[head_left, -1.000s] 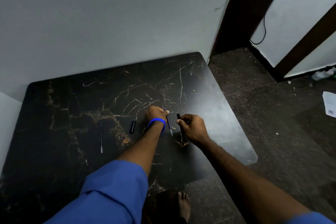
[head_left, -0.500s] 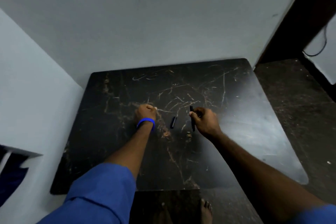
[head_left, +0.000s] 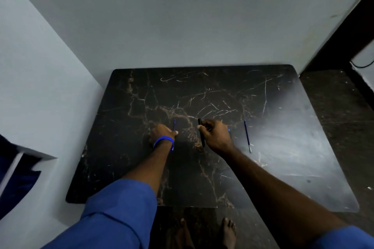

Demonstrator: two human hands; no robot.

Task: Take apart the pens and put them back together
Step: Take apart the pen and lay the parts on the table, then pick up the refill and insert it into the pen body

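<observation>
Both hands are down on the dark marble-look tabletop (head_left: 283,168), which is pushed into a corner between two pale walls. The right hand (head_left: 215,135) is pinching a black pen barrel (head_left: 201,134) between thumb and fingers, with the barrel running roughly away from the person and one end poking out past the fingertips, the other end showing below the hand. The left hand (head_left: 163,132), the one with the blue wristband (head_left: 163,141), is curled around a thin blue refill (head_left: 174,124); only the far end sticks out beyond the knuckles, and a sliver of something pale shows by the wrist, so it looks like the refill runs through the fist. Off to the right, well apart from both hands, another thin blue refill (head_left: 247,135) lies flat on the tabletop with its metal tip toward the near edge. There's a tiny blue bit peeking out just behind the right hand, too hidden to say what it is. Blue sleeves on both arms, bare feet on the floor below.
</observation>
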